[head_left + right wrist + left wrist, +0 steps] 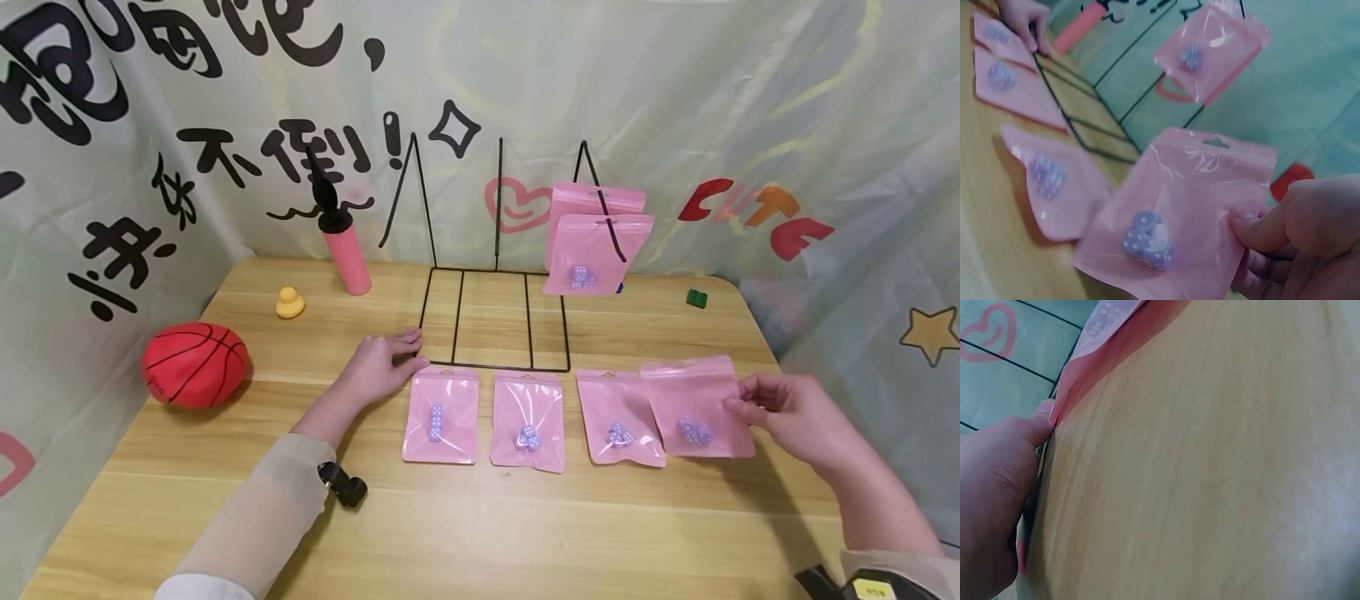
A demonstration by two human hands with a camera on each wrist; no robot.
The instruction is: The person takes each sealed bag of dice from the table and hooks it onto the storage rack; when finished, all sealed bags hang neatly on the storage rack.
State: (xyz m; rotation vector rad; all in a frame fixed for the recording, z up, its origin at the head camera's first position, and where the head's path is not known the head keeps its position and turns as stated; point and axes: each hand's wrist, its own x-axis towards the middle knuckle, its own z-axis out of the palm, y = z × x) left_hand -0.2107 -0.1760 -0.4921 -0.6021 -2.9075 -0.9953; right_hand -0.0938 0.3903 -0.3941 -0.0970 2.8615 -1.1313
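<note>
My right hand (pixel 787 412) pinches the right edge of a pink zip bag (pixel 1191 194), which shows purple dotted dice inside. That bag overlaps the right edge of another pink bag (pixel 611 417) lying on the table. Further left lie two more dice bags, one in the middle (pixel 527 400) and one at the left (pixel 441 392). My left hand (pixel 375 367) holds the front left corner of a black wire rack (pixel 495 367), thumb and fingers about the bar. Two pink bags (pixel 592 250) hang one before the other on the rack's right hook.
On the left of the wooden table (pixel 480 533) are a red basketball (pixel 197 365), a yellow rubber duck (pixel 289 302) and a pink pump (pixel 348 258) with a black top. A small green block (pixel 697 298) lies at the back right. A printed cloth backdrop surrounds the table.
</note>
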